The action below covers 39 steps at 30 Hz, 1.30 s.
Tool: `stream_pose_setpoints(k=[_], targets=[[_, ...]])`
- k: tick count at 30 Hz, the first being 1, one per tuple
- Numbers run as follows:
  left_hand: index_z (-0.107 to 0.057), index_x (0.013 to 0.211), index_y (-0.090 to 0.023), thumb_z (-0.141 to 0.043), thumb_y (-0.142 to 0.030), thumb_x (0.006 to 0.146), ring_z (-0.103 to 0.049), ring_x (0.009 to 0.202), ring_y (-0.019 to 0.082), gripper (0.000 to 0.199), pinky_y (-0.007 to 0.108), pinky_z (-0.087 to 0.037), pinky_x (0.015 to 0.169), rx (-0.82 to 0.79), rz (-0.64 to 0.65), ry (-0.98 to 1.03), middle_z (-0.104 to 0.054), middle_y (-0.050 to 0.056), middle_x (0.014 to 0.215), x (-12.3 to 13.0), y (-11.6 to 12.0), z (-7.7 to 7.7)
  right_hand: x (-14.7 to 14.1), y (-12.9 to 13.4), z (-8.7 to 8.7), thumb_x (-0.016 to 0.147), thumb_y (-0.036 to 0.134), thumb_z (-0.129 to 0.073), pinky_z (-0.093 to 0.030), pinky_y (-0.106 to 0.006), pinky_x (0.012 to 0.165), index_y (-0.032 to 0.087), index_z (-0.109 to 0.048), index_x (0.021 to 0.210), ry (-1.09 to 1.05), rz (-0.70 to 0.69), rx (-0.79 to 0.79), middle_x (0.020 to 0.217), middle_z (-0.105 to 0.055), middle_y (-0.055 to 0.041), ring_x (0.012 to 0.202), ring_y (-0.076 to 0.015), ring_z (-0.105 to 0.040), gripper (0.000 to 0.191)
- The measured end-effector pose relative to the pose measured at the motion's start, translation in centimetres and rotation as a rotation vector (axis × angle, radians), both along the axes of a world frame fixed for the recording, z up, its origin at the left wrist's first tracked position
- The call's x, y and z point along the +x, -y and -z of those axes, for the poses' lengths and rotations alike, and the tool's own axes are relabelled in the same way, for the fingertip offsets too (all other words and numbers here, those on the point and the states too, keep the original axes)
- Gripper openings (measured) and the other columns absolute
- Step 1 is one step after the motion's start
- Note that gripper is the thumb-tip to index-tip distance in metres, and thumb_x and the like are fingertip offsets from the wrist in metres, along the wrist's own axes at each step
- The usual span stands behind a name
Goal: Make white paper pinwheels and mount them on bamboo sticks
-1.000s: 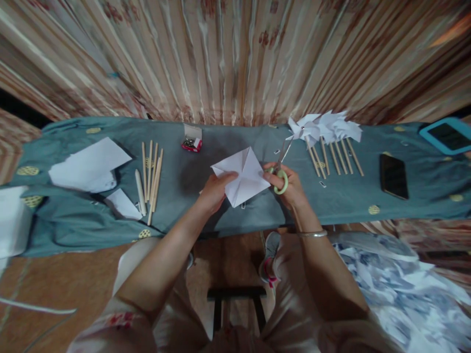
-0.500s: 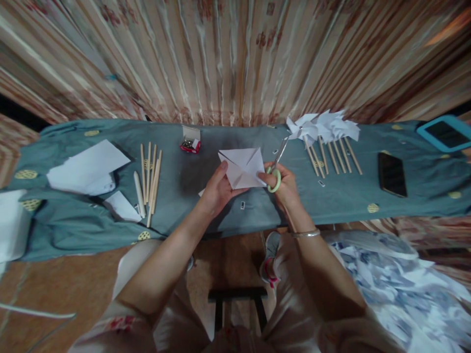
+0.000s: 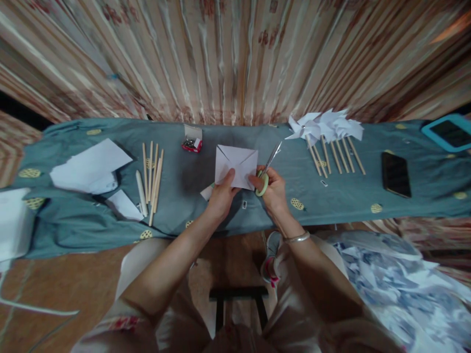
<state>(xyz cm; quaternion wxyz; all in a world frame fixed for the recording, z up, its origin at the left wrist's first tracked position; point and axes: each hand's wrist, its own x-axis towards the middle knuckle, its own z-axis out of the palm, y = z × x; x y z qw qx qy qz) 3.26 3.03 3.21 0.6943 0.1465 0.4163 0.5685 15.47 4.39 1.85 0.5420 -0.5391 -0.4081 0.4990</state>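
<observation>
A white square of paper [image 3: 236, 158] with slits cut in from its corners is held over the cloth. My left hand [image 3: 221, 197] grips its lower edge, thumb on top. My right hand [image 3: 273, 190] has the green-handled scissors [image 3: 262, 184] hooked on it, blades pointing up and away, while its thumb presses the paper's right lower corner. Beneath my left hand, a small piece of paper or card [image 3: 206, 192] lies partly hidden. Behind the paper to the left, a small red box [image 3: 192, 144] stands with its lid up, holding small metallic pieces.
Wooden sticks [image 3: 151, 181] and a stack of white paper [image 3: 86, 169] lie left on the green cloth [image 3: 176, 176]. Paper pinwheels [image 3: 327, 126] on sticks lie right, near a black phone [image 3: 396, 174] and a blue-framed device [image 3: 447, 133]. A bag of paper pinwheels [image 3: 401, 289] sits lower right.
My left hand has moved from the paper's left side to its lower edge. The paper has turned slightly and moved a little left, along with my right hand and the scissors.
</observation>
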Motion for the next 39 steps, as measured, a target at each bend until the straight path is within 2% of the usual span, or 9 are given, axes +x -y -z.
stream_pose_setpoints(k=[3,7,11,15,19,27,39], targets=[[-0.066,0.101,-0.018,-0.063,-0.025,0.087,-0.066,0.113,0.023,0.016,0.036,-0.053,0.097,0.065,-0.044,0.029,-0.073,0.008,0.111,-0.3,-0.3,-0.2,-0.1,0.3,-0.1,0.054,0.051,-0.084,-0.04,-0.024,0.055,0.024,-0.059,0.082,0.018,-0.046,-0.004,0.063,-0.053,0.0073,0.058,-0.0098,-0.046,0.047],[-0.066,0.105,-0.016,-0.063,-0.023,0.087,-0.07,0.1,0.021,0.02,0.035,-0.054,0.093,0.054,-0.099,0.044,-0.075,0.007,0.103,-1.0,-0.9,-0.7,0.3,0.9,-0.5,0.056,0.059,-0.084,-0.043,-0.024,0.055,0.022,-0.063,0.083,-0.013,-0.122,-0.036,0.064,-0.062,0.0042,0.059,-0.0109,-0.053,0.051],[-0.065,0.11,-0.017,-0.066,-0.026,0.085,-0.07,0.099,0.021,0.027,0.033,-0.055,0.089,0.045,-0.138,0.056,-0.075,0.007,0.102,-2.1,-1.8,-1.1,1.4,1.8,-1.2,0.062,0.068,-0.078,-0.045,-0.024,0.054,0.02,-0.066,0.083,0.025,-0.345,-0.134,0.067,-0.069,-0.0006,0.058,-0.0118,-0.058,0.054],[-0.063,0.118,-0.016,-0.064,-0.029,0.086,-0.071,0.097,0.023,0.034,0.033,-0.056,0.084,0.041,-0.126,0.088,-0.075,0.01,0.103,-2.9,-2.4,-1.3,2.3,2.5,-1.9,0.065,0.067,-0.077,-0.047,-0.025,0.057,0.018,-0.066,0.083,0.064,-0.611,-0.201,0.068,-0.069,-0.0016,0.061,-0.0126,-0.061,0.053],[-0.058,0.126,-0.013,-0.059,-0.03,0.09,-0.071,0.098,0.025,0.04,0.039,-0.056,0.087,0.032,-0.078,0.122,-0.074,0.014,0.108,-3.1,-2.5,-1.5,2.8,2.7,-2.3,0.065,0.068,-0.076,-0.046,-0.024,0.056,0.017,-0.066,0.087,0.072,-0.762,-0.238,0.069,-0.069,-0.0019,0.062,-0.0131,-0.061,0.057],[-0.055,0.132,-0.014,-0.042,-0.029,0.099,-0.069,0.107,0.027,0.038,0.045,-0.054,0.097,0.006,-0.03,0.135,-0.074,0.012,0.106,-2.9,-2.3,-2.0,2.7,2.7,-2.5,0.064,0.072,-0.074,-0.045,-0.023,0.053,0.016,-0.064,0.087,0.124,-0.784,-0.243,0.065,-0.067,-0.0004,0.057,-0.0111,-0.058,0.061],[-0.054,0.136,-0.017,-0.042,-0.03,0.099,-0.072,0.102,0.028,0.041,0.049,-0.056,0.093,-0.028,-0.035,0.216,-0.074,0.012,0.104,-3.0,-2.2,-2.4,2.9,2.6,-2.7,0.065,0.068,-0.075,-0.044,-0.023,0.052,0.015,-0.065,0.084,0.128,-0.795,-0.254,0.061,-0.066,0.0012,0.054,-0.0097,-0.056,0.056]])
